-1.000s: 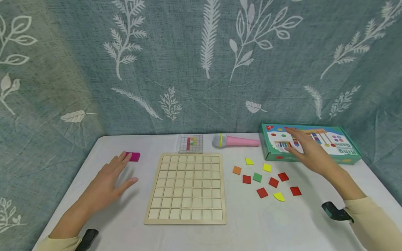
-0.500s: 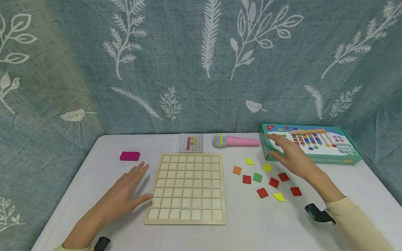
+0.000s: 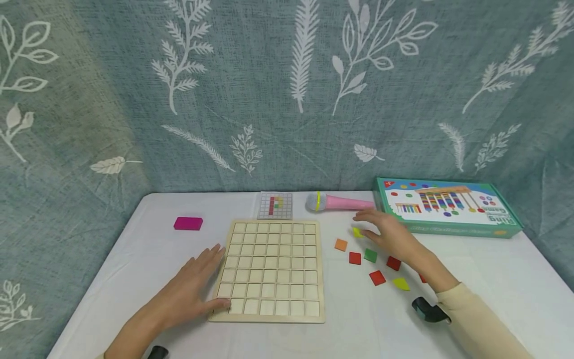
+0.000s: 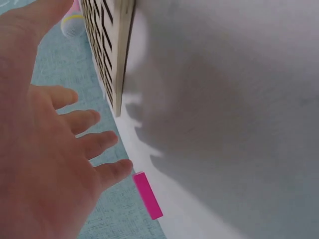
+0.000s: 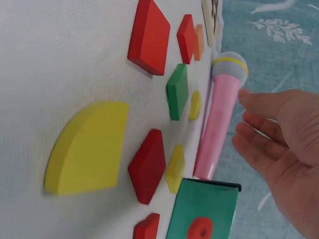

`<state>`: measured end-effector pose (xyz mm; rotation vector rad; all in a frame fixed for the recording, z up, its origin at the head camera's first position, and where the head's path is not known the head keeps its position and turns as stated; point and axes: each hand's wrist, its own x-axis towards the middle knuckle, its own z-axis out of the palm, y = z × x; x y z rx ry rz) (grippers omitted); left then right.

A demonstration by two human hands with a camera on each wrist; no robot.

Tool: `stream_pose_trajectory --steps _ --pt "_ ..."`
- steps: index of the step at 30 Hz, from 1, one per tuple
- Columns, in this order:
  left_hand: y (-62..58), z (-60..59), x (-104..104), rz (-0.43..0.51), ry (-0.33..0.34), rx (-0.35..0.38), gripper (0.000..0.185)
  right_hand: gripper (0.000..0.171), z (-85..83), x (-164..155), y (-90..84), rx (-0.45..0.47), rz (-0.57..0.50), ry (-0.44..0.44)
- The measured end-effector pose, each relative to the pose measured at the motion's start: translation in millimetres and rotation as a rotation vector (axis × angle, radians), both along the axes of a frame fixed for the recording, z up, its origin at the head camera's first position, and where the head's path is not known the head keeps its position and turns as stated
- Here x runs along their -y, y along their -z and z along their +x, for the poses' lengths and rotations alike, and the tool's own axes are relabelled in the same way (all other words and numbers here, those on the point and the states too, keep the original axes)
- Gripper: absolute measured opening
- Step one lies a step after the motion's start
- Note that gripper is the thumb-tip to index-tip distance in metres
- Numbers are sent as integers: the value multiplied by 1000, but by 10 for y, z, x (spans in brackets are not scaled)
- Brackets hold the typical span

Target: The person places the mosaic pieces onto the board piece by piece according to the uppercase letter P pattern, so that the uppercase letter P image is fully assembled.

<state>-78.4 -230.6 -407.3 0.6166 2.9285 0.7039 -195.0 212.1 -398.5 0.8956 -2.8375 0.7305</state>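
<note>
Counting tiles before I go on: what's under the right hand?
Under the right hand, a yellow tile peeks out by the fingers, and part of a red tile shows beside the wrist. Anything else beneath is covered.

One grid board [image 3: 269, 269] and one pattern card [image 3: 275, 205]. One pink microphone [image 3: 341, 202], one green box [image 3: 448, 207], one magenta block [image 3: 188, 223]. Loose tiles — four red [image 3: 377, 277], three yellow [image 3: 400, 283], one green [image 3: 370, 256], one orange [image 3: 341, 245]. Two hands — left [image 3: 193, 289] and right [image 3: 394, 237].
</note>
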Motion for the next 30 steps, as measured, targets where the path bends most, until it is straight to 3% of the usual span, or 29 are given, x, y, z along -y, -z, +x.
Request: stream_pose_trajectory --steps 4,9,20,30 --pt "27 32 -15 14 7 69 114 34 -42 26 71 25 -11 -23" --pt "56 68 -26 1 25 155 124 31 -70 88 145 135 -11 8" --pt "66 76 -69 -68 25 105 119 31 -101 159 136 149 43 45" --pt "70 87 -95 -102 22 73 116 28 -132 184 96 125 23 53"
